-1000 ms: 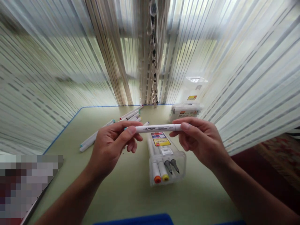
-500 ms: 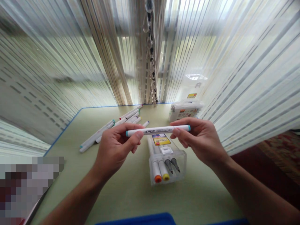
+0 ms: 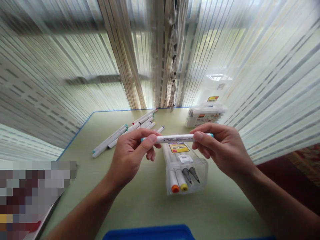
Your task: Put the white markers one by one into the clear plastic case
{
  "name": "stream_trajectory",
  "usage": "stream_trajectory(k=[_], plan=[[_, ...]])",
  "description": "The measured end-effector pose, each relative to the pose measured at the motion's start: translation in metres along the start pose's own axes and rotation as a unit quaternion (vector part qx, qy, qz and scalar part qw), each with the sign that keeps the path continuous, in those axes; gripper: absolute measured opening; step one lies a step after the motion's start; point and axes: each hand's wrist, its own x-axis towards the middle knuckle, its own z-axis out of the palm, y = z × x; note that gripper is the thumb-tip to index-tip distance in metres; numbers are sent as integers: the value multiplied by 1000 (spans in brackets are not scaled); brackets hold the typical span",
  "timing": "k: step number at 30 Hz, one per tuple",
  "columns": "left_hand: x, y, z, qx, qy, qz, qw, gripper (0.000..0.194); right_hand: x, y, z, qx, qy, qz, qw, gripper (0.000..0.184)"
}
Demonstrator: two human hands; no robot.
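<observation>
The held marker (image 3: 176,138) lies crosswise between the left hand (image 3: 132,150) and the right hand (image 3: 222,148), over the far part of the nearer case (image 3: 204,176). That case lies on the table (image 3: 140,200), with pens (image 3: 173,178) inside it. Behind the left hand and out to its left, loose markers (image 3: 138,125) lie on the table. Behind the right hand stands a farther case (image 3: 202,117). A string curtain (image 3: 82,66) hangs behind both, with a bead strand (image 3: 173,43) between loose markers and farther case

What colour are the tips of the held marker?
Teal at both ends of the marker; shows best in the head view.
</observation>
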Motion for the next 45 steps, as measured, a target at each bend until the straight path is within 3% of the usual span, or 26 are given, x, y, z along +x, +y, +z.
stream_trajectory(k=[10,18,29,45], plan=[[0,2,1,54,18,7,998,13,2,2,-3,31,-24,21,999,19],[-1,3,-1,36,-2,14,999,14,5,-1,-4,66,-27,18,997,9],[1,3,0,88,19,11,996,13,3,3,-3,18,-23,14,999,12],[1,-2,-2,49,-8,-6,999,11,3,3,-2,32,-34,31,998,11]])
